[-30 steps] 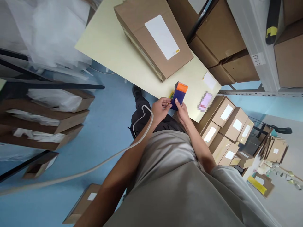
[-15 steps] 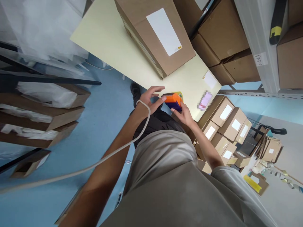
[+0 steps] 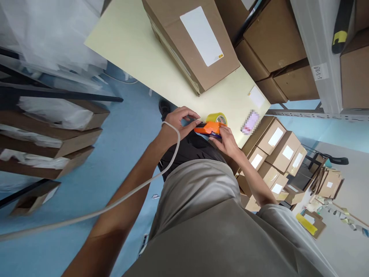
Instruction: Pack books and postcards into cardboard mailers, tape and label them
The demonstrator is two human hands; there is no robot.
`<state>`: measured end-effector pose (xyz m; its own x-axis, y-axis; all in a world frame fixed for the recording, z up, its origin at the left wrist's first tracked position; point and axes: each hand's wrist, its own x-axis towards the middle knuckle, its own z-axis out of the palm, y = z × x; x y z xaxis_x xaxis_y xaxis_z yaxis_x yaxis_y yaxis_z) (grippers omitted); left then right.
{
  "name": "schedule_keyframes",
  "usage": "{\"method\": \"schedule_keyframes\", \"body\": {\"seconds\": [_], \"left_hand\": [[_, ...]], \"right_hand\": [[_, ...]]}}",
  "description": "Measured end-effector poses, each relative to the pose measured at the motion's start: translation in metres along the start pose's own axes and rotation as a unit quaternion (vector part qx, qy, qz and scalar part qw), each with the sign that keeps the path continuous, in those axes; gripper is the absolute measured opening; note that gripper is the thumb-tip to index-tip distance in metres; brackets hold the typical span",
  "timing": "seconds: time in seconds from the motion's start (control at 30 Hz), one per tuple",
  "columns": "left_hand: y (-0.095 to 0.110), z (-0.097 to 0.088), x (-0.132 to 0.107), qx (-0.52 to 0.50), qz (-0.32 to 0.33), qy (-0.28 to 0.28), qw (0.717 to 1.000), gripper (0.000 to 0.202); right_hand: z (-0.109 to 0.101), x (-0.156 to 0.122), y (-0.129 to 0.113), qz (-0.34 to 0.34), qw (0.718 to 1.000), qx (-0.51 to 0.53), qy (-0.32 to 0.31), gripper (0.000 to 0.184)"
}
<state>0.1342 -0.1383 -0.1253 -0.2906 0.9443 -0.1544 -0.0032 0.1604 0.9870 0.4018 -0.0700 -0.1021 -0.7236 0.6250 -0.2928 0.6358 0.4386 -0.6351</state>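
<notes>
A small orange and purple box (image 3: 210, 128) is held at the near edge of the pale yellow table (image 3: 135, 54), its orange end facing up. My left hand (image 3: 179, 120) pinches the box's left end with curled fingers. My right hand (image 3: 226, 141) grips it from below and from the right. A roll of yellow tape (image 3: 218, 117) lies on the table just behind the box. A white cable (image 3: 121, 198) loops round my left wrist.
A large brown carton with a white label (image 3: 193, 42) lies on the table. Stacked cartons (image 3: 271, 50) fill the shelving at the right, and smaller labelled boxes (image 3: 273, 150) stand on the floor beneath. Open cartons with plastic bags (image 3: 54, 123) sit on a rack at the left. The floor is blue.
The box has been tipped from upright to nearly flat, orange end toward me. My left hand moved onto its left end. The tape roll now shows behind it.
</notes>
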Motion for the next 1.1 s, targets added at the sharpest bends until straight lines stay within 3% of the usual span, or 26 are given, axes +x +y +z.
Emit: {"method": "schedule_keyframes", "body": {"seconds": [0.2, 0.4, 0.6, 0.67, 0.83, 1.1], "left_hand": [[-0.01, 0.0, -0.001, 0.024, 0.016, 0.017, 0.999, 0.026], [-0.027, 0.011, -0.004, 0.035, 0.006, 0.089, 0.995, 0.03], [-0.061, -0.003, 0.021, 0.008, -0.011, 0.246, 0.969, 0.027], [-0.077, -0.007, 0.038, 0.001, -0.013, 0.27, 0.963, 0.029], [-0.104, 0.001, 0.079, -0.072, -0.032, 0.246, 0.966, 0.04], [-0.102, 0.011, 0.104, -0.072, -0.011, 0.223, 0.972, 0.043]], "right_hand": [[0.003, 0.005, 0.003, -0.003, 0.999, -0.034, -0.026, 0.058], [0.003, 0.012, 0.001, 0.003, 0.997, -0.075, -0.036, 0.057], [-0.002, 0.001, 0.026, 0.095, 0.99, -0.105, -0.006, 0.057], [0.005, 0.001, 0.036, 0.131, 0.984, -0.117, 0.018, 0.057], [0.037, 0.017, 0.047, 0.191, 0.968, -0.14, 0.077, 0.049], [0.053, 0.033, 0.058, 0.192, 0.958, -0.151, 0.15, 0.043]]}}
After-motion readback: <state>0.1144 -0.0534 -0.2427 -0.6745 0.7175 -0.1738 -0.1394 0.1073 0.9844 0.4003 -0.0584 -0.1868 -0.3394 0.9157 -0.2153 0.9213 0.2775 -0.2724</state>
